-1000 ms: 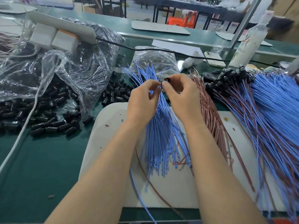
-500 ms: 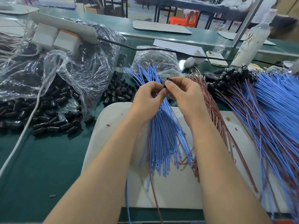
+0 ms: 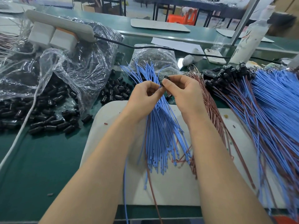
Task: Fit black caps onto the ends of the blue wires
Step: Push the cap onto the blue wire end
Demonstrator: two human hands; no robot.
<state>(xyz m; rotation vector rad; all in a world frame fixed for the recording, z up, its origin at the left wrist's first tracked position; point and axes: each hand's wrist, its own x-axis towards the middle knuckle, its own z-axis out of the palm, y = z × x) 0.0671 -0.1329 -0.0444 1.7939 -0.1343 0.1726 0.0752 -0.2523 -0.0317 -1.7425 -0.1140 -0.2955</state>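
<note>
Black cap [image 3: 165,77] is getting pinched in the right hand [image 3: 186,94], left hand [image 3: 143,97] is pinching one of the blue wires [image 3: 161,135]; bottle [image 3: 247,41] print's too blurry.

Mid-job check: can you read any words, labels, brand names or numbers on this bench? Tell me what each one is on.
No text can be read in this view.
White bottle: coloured print, too blurred to read.
Power strip: no legible marking.
Paper sheet: nothing legible shows.
</note>
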